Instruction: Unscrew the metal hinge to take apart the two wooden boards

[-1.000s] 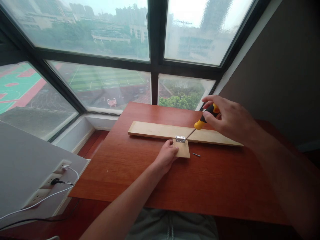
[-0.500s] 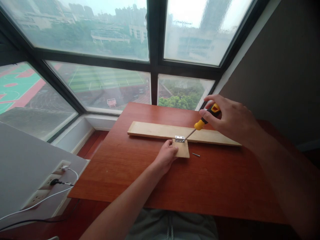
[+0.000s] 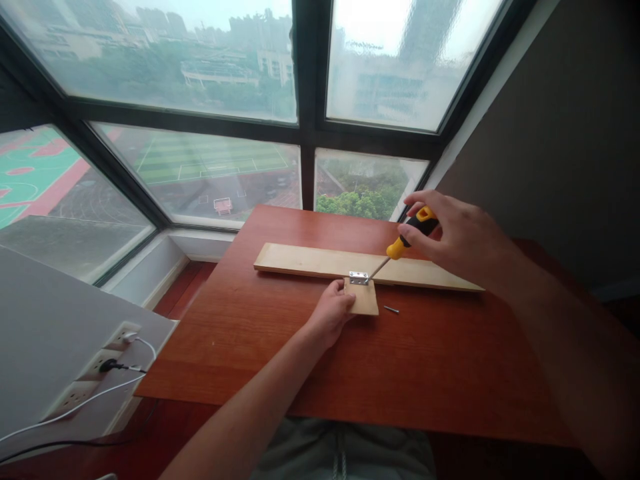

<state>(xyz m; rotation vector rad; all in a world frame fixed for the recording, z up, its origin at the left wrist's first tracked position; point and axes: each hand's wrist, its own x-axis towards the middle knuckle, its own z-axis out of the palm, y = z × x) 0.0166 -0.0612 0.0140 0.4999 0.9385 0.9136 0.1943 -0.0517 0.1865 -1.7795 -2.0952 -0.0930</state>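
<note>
My left hand [image 3: 334, 310] grips the left edge of a small wooden block [image 3: 365, 301], thumb on top. A silver metal hinge [image 3: 359, 277] lies along the block's far edge, beside a long wooden board [image 3: 315, 261]. In my right hand [image 3: 457, 233] is a yellow-and-black screwdriver [image 3: 411, 233], its handle held between thumb and fingers. The screwdriver slants down to the left, its tip at the right end of the hinge. Whether a screw sits under the tip is too small to tell. A loose screw [image 3: 391, 309] rests right of the block.
Everything lies on a reddish-brown wooden table [image 3: 240, 333]. Large windows with a dark frame [image 3: 309, 133] rise behind it. At the lower left, a wall has power sockets [image 3: 95, 373] with plugged-in cables. A dark wall [image 3: 560, 133] stands to the right.
My right hand and the screwdriver handle have shifted very slightly left. The tip stays at the hinge, and my left hand keeps its grip on the block.
</note>
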